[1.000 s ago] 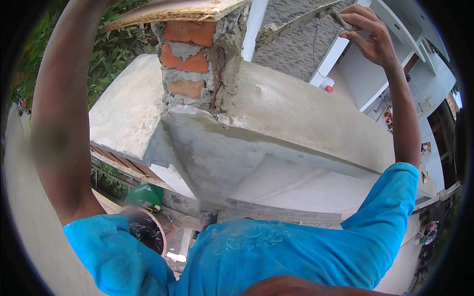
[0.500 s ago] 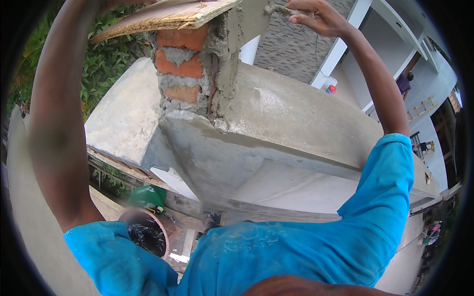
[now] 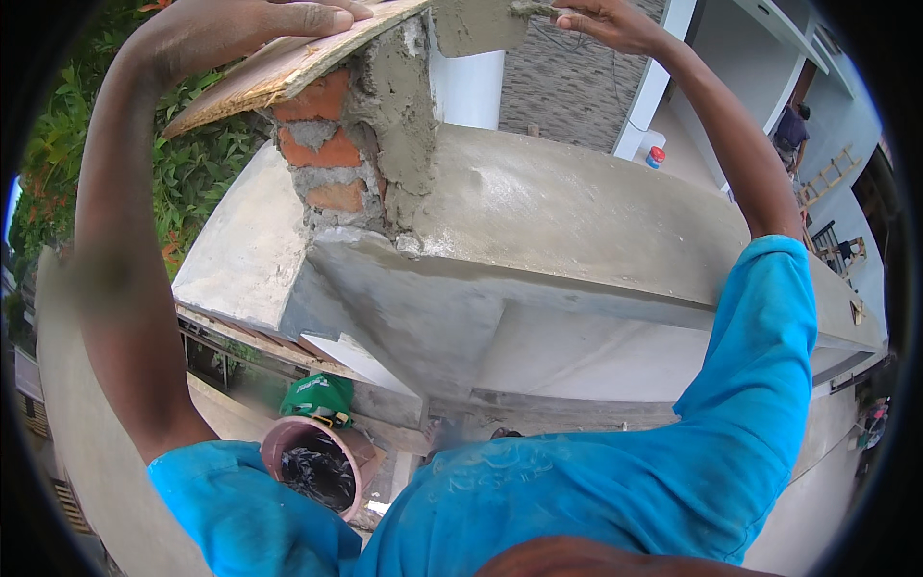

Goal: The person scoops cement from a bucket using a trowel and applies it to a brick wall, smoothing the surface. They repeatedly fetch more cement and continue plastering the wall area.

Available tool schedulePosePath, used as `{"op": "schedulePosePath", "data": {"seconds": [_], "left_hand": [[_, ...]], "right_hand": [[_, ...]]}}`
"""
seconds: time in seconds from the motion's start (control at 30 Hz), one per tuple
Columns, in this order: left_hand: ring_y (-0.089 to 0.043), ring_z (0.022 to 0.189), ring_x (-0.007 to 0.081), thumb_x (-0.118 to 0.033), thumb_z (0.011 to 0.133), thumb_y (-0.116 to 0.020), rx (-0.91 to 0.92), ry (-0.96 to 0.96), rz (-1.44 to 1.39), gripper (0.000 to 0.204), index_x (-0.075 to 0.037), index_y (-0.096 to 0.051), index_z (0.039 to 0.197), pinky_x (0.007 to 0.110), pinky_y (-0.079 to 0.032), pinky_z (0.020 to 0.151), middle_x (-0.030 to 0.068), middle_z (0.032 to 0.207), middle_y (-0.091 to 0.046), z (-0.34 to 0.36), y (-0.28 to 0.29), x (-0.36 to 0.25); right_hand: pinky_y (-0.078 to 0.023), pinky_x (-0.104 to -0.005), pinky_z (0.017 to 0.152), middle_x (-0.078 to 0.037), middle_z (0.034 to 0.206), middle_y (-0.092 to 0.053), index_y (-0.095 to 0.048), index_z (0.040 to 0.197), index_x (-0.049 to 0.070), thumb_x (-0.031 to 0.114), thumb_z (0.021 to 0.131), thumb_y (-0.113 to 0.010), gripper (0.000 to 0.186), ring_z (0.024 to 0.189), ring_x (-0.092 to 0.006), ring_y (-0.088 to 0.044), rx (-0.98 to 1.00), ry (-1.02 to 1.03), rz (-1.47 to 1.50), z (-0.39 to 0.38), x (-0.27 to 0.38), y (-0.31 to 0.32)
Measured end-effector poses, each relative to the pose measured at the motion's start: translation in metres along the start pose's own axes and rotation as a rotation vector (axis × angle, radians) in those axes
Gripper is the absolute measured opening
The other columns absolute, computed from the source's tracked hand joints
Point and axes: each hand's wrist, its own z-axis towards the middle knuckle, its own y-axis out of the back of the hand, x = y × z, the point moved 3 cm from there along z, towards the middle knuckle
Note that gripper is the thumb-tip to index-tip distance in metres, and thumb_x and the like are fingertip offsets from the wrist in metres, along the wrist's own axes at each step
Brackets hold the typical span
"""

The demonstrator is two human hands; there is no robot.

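Observation:
My left hand is at the upper left, its fingers laid over a wooden board and gripping it. The board leans at a slant against a brick pillar, whose orange bricks and grey mortar joints are bare on one face. Wet mortar coats the pillar's right face. My right hand is closed round the handle of a trowel, its blade grey with mortar and just right of the pillar's top. The top of the picture cuts off part of the left hand and of the blade.
A wide concrete ledge runs right from the pillar's foot. Below stand a pinkish bucket with dark contents and a green bag. Leafy plants grow at left. A person and a ladder are far right.
The view has shifted, showing more of my left hand on the board. The trowel blade now stands apart from the pillar's mortared face, with a white column visible below it.

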Motion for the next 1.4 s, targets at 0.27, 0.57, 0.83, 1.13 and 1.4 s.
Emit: {"op": "schedulePosePath", "data": {"seconds": [0.27,0.57,0.83,1.13,1.4], "left_hand": [[-0.07,0.101,0.0195,-0.039,0.099,-0.068,-0.001,0.058,0.076,0.041,-0.018,-0.071,0.134,0.032,-0.053,0.089,0.0101,0.124,-0.075,-0.003,0.002,0.004],[-0.07,0.101,0.019,-0.035,0.097,-0.071,0.002,0.051,0.036,0.04,-0.015,-0.072,0.132,0.031,-0.053,0.088,0.011,0.123,-0.075,0.011,0.001,0.011],[-0.068,0.112,0.0206,-0.036,0.096,-0.072,-0.027,-0.057,-0.018,0.042,-0.013,-0.072,0.131,0.032,-0.049,0.099,0.0101,0.129,-0.073,0.022,-0.009,0.005],[-0.068,0.11,0.0208,-0.037,0.097,-0.071,-0.043,-0.034,-0.01,0.041,-0.013,-0.071,0.131,0.035,-0.051,0.098,0.0099,0.129,-0.073,0.001,-0.004,0.007],[-0.069,0.106,0.0222,-0.044,0.097,-0.069,-0.021,0.052,0.055,0.042,-0.022,-0.072,0.132,0.035,-0.052,0.095,0.009,0.129,-0.073,0.006,-0.001,0.005]], "right_hand": [[-0.052,-0.0404,0.082,-0.016,0.099,-0.066,-0.068,0.109,0.0,0.028,0.099,-0.07,0.03,0.092,-0.029,-0.065,-0.036,0.224,0.29,0.019,0.073,-0.027],[-0.051,-0.0419,0.086,-0.017,0.102,-0.066,-0.068,0.11,0.002,0.027,0.1,-0.065,0.027,0.096,-0.0308,-0.064,0.181,0.038,0.138,0.036,0.006,-0.053],[-0.05,-0.0435,0.082,-0.016,0.096,-0.062,-0.067,0.108,0.001,0.027,0.098,-0.07,0.028,0.091,-0.0323,-0.063,0.044,-0.104,-0.067,-0.04,0.025,0.003],[-0.053,-0.0427,0.084,-0.017,0.104,-0.068,-0.07,0.118,0.003,0.028,0.096,-0.073,0.033,0.098,-0.0302,-0.067,0.032,0.18,0.244,0.007,0.088,-0.029],[-0.054,-0.0429,0.086,-0.019,0.104,-0.069,-0.07,0.118,0.002,0.023,0.097,-0.072,0.03,0.098,-0.0325,-0.067,0.102,0.15,0.203,0.031,0.046,-0.052]]}}
